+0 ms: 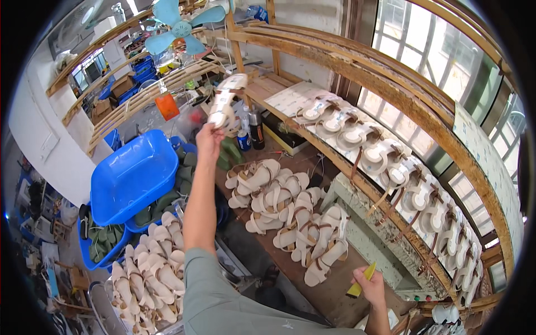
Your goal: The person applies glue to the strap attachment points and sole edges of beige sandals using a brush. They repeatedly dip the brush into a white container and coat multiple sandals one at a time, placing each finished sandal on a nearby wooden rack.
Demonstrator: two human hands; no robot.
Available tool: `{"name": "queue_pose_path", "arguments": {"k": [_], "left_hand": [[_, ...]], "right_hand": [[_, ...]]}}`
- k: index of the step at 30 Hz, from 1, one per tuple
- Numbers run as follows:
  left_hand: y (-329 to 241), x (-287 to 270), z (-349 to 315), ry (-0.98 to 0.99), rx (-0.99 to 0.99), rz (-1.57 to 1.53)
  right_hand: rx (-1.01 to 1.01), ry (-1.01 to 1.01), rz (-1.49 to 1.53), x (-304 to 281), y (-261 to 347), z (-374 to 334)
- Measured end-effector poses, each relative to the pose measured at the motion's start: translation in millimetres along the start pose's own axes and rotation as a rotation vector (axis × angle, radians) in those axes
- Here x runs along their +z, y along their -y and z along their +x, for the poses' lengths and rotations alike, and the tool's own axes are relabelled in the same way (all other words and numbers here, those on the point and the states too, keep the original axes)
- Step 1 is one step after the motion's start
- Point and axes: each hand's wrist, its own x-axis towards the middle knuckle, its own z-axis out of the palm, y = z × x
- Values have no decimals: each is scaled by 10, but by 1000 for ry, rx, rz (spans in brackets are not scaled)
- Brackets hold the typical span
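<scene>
Stretched out ahead, my left hand (209,143) is closed on one end of a white and beige sandal (223,101) with a brown strap, raised above the workbench. My right hand (373,288), low at the right, grips a flat yellow tool (362,280) with a dark lower end; its exact kind I cannot make out. Between the two hands, a pile of beige sandals (276,192) with brown straps lies on the brown workbench (335,298).
Several sandals (375,159) line the wooden shelf at the right, beneath a curved wooden rail (357,61). More beige sandals (153,268) fill a rack at lower left. Blue tubs (131,178) stand at the left. A black bottle (256,131), blue can (243,140) and blue fan (181,29) are beyond.
</scene>
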Motion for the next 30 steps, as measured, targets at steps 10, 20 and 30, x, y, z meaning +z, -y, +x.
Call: {"name": "queue_pose_path", "arguments": {"k": [10,20,30], "left_hand": [[1422,1235,1225,257,-256,91],[1668,1596,1223,345,-504,185],[1304,1127,182,241,-205,253]], "right_hand": [[122,-290,-92,322,504,-49],[176,-372,-160,420,658,-152],[-80,-497,-100,-36,-5,-514]]}}
